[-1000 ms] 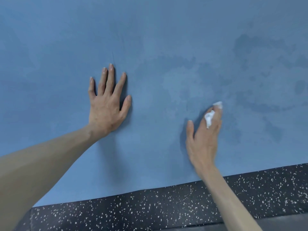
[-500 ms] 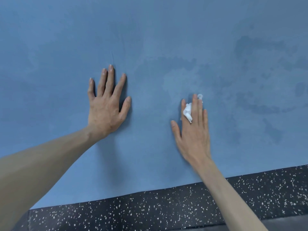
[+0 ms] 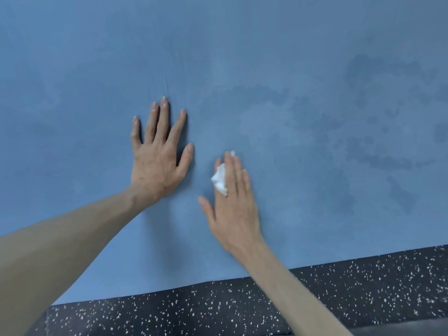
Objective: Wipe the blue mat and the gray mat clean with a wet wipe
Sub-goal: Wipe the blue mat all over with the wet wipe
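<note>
Right hand (image 3: 232,204), fingers flat pressing wet wipe (image 3: 220,181), swept left toward flat-open left hand (image 3: 158,154); blue mat (image 3: 266,57) wiping continues.

A dark floor (image 3: 363,294) flecked with white runs along the bottom of the frame. The blue mat (image 3: 266,57) lies directly on it, filling everything above, with darker damp patches at right.

Blue mat (image 3: 242,57): matt, smooth, darker damp blotches at right. Wet wipe (image 3: 220,179): white, crumpled, soft cloth-like. Floor (image 3: 363,287): black, white-speckled, rubbery-looking, matt.
</note>
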